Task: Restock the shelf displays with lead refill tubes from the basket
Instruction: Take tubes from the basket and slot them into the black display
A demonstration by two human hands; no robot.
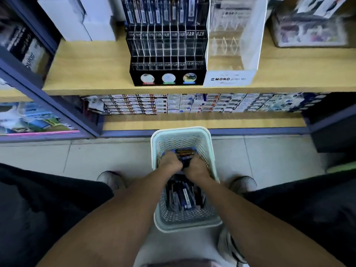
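Pale-green basket [157, 149]: left hand [170, 162] and right hand [196, 167] together grip one tube bundle [185, 152].

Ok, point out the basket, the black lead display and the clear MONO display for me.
basket [180, 132]: head view, far rim.
black lead display [166, 79]: head view, front base panel with three round stickers.
clear MONO display [229, 79]: head view, white front label.
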